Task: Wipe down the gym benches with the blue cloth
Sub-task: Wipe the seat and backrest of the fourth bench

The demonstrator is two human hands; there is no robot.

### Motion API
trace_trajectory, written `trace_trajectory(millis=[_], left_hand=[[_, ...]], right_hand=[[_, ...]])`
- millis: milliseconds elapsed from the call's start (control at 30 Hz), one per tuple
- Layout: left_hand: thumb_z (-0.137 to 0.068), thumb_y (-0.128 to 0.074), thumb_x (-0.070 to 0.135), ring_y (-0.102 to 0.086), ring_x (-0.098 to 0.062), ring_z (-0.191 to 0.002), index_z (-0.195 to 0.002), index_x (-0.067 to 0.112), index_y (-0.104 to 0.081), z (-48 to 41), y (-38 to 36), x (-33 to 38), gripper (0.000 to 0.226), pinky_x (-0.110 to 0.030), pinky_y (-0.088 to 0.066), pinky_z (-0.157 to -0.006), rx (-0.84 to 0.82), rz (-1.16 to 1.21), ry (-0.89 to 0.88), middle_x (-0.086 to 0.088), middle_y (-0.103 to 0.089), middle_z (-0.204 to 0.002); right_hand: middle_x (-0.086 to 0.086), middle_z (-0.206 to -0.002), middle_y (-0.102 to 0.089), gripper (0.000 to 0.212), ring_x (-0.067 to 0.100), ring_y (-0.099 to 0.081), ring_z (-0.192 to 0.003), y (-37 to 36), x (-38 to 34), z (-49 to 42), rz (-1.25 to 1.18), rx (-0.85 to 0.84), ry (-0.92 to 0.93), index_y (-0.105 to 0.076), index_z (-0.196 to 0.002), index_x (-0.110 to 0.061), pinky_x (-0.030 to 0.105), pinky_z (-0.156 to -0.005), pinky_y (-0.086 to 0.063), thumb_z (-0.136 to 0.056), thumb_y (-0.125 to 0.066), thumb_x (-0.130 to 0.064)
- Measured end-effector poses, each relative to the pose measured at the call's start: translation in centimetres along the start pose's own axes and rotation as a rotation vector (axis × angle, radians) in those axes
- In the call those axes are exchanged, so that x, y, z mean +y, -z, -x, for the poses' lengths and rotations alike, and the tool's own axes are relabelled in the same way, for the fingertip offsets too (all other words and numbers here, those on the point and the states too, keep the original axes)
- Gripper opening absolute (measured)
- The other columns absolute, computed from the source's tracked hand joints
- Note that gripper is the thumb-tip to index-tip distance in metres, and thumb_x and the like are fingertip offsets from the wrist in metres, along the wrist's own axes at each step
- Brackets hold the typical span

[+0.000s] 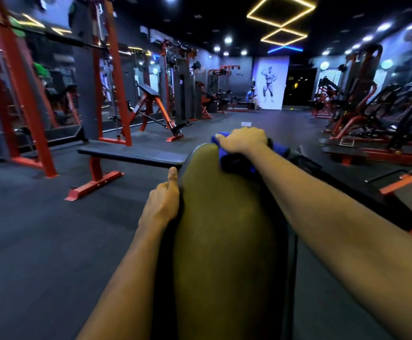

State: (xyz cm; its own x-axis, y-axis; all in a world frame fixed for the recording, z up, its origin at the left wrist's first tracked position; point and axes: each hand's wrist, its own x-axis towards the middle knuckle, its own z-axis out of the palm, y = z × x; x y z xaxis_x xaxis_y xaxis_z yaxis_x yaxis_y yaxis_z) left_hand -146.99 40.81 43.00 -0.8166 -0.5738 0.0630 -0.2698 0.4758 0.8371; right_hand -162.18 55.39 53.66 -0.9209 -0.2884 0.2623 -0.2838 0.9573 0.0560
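The cloth under the right hand is showing bright blue. The bench pad between both hands is glowing a plain olive-brown with black edges. Left of the left hand, a second bench is showing a black top and red legs, standing on a dark grey floor.

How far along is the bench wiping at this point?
Nothing reads as clearly finished. In hand: the right hand grips the blue cloth at the far end of the near bench pad, while the left hand holds its edge. Left to do: the flat bench beside it.
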Motion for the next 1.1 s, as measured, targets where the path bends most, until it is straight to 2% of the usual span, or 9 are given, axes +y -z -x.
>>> trace_trajectory(millis=[100, 167, 300, 400, 500, 667, 833, 967, 1100], left_hand=[[-0.095, -0.006, 0.068, -0.045, -0.037, -0.13, -0.148, 0.018, -0.039, 0.1, 0.1, 0.2, 0.08, -0.048, -0.03, -0.11, -0.001, 0.006, 0.022, -0.022, -0.045, -0.144], [-0.097, -0.007, 0.066, -0.045, -0.036, -0.13, -0.147, 0.016, -0.041, 0.3, 0.1, 0.3, 0.079, -0.047, -0.03, -0.111, 0.008, 0.003, 0.033, -0.022, -0.045, -0.144], [-0.098, -0.006, 0.063, -0.043, -0.035, -0.132, -0.148, 0.018, -0.039, 0.2, 0.1, 0.5, 0.075, -0.046, -0.029, -0.112, 0.014, 0.003, 0.027, -0.021, -0.044, -0.145], [-0.099, -0.006, 0.062, -0.041, -0.035, -0.134, -0.15, 0.02, -0.037, 0.5, -0.1, 0.6, 0.073, -0.046, -0.028, -0.112, 0.025, -0.012, 0.033, -0.021, -0.043, -0.146], [-0.098, -0.006, 0.063, -0.042, -0.035, -0.133, -0.149, 0.021, -0.039, 0.7, 0.1, 0.7, 0.073, -0.046, -0.029, -0.112, 0.019, -0.035, 0.029, -0.02, -0.044, -0.146], [-0.096, -0.006, 0.067, -0.049, -0.034, -0.125, -0.138, 0.015, -0.051, 1.5, 0.6, 1.0, 0.08, -0.046, -0.035, -0.106, 0.056, -0.114, 0.026, -0.02, -0.052, -0.137], [-0.097, -0.006, 0.064, -0.048, -0.034, -0.127, -0.142, 0.017, -0.047, 2.9, 1.1, 0.0, 0.077, -0.045, -0.034, -0.107, 0.028, -0.16, 0.032, -0.02, -0.051, -0.139], [-0.098, -0.007, 0.064, -0.045, -0.036, -0.131, -0.145, 0.012, -0.043, 3.7, 1.8, -1.6, 0.079, -0.046, -0.031, -0.111, -0.013, -0.156, 0.101, -0.022, -0.045, -0.145], [-0.097, -0.009, 0.066, -0.042, -0.036, -0.134, -0.148, 0.009, -0.038, 4.2, 2.4, -3.4, 0.082, -0.046, -0.029, -0.115, -0.057, -0.145, 0.15, -0.022, -0.04, -0.149]], right_hand=[[0.006, -0.14, -0.056, 0.062, 0.029, -0.054, -0.125, -0.1, 0.4, -0.1, -0.042, -0.017, 0.304, -0.048, -0.136, -0.031, 0.042, -0.098, -0.041, -0.095, -0.028, -0.073], [0.005, -0.139, -0.056, 0.054, 0.028, -0.054, -0.122, 0.4, 1.8, -0.9, -0.149, -0.125, 0.383, -0.049, -0.133, -0.032, 0.039, -0.097, -0.04, -0.095, -0.037, -0.069], [0.01, -0.15, -0.047, 0.075, 0.031, -0.047, -0.134, -0.2, -0.4, -3.5, -0.106, -0.137, 0.173, -0.047, -0.145, -0.024, 0.042, -0.108, -0.038, -0.093, -0.031, -0.074], [0.005, -0.145, -0.052, 0.069, 0.031, -0.05, -0.131, -0.8, -2.2, -3.0, -0.072, -0.022, 0.336, -0.049, -0.141, -0.037, 0.042, -0.103, -0.04, -0.089, -0.032, -0.078], [0.0, -0.145, -0.052, 0.056, 0.029, -0.049, -0.131, 0.0, -1.0, -2.5, -0.146, -0.085, 0.547, -0.047, -0.14, -0.044, 0.041, -0.103, -0.038, -0.091, -0.043, -0.071], [0.005, -0.144, -0.053, 0.073, 0.031, -0.05, -0.13, -0.4, -4.1, -3.3, -0.026, -0.045, 0.277, -0.049, -0.142, -0.034, 0.041, -0.1, -0.04, -0.088, -0.033, -0.079], [-0.002, -0.139, -0.057, 0.057, 0.027, -0.052, -0.126, 0.2, -3.0, -2.6, -0.151, -0.096, 0.582, -0.054, -0.135, -0.045, 0.036, -0.095, -0.039, -0.086, -0.049, -0.075], [0.004, -0.125, -0.063, 0.063, 0.028, -0.058, -0.114, -0.5, -6.0, -2.7, 0.004, -0.004, 0.347, -0.06, -0.127, -0.032, 0.034, -0.083, -0.042, -0.086, -0.043, -0.076], [-0.001, -0.126, -0.063, 0.057, 0.025, -0.057, -0.114, -0.3, -6.1, -1.9, -0.014, -0.018, 0.563, -0.062, -0.124, -0.04, 0.033, -0.081, -0.038, -0.085, -0.046, -0.078]])
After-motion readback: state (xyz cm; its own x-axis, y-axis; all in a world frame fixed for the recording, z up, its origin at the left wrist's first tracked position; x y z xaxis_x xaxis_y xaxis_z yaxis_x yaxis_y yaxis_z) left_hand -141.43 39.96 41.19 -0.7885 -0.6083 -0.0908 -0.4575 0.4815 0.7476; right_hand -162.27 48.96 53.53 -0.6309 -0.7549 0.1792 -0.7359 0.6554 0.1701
